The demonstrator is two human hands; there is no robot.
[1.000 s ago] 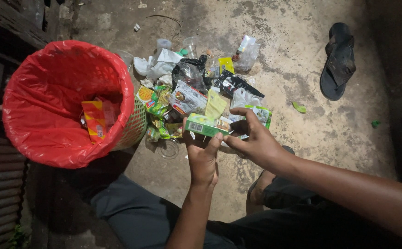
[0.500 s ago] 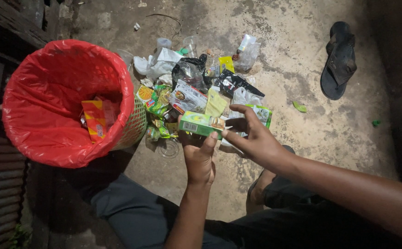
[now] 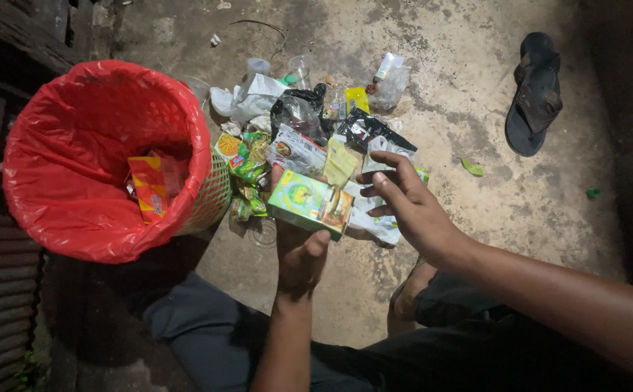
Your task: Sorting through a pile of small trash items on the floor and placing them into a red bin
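Observation:
My left hand (image 3: 299, 254) holds a small green carton (image 3: 309, 202) lifted above the concrete floor, just right of a basket lined with a red plastic bag (image 3: 62, 196). My right hand (image 3: 407, 207) hovers beside the carton with its fingers spread, over a white wrapper (image 3: 374, 218). Behind both hands lies a pile of litter: a yellow sachet (image 3: 339, 163), a black foil packet (image 3: 366, 131), green snack wrappers (image 3: 247, 156), crumpled white paper (image 3: 247, 98) and clear plastic cups (image 3: 298, 69). Inside the basket lies a red and yellow packet (image 3: 149, 189).
A dark sandal (image 3: 534, 94) lies on the concrete at the far right. A small green leaf (image 3: 471, 168) sits between it and the litter. Dark wooden boards (image 3: 11, 36) run along the left edge. My legs are folded at the bottom.
My left hand has raised the green carton off the pile and drawn it nearer. My right hand has let go of it and opened its fingers.

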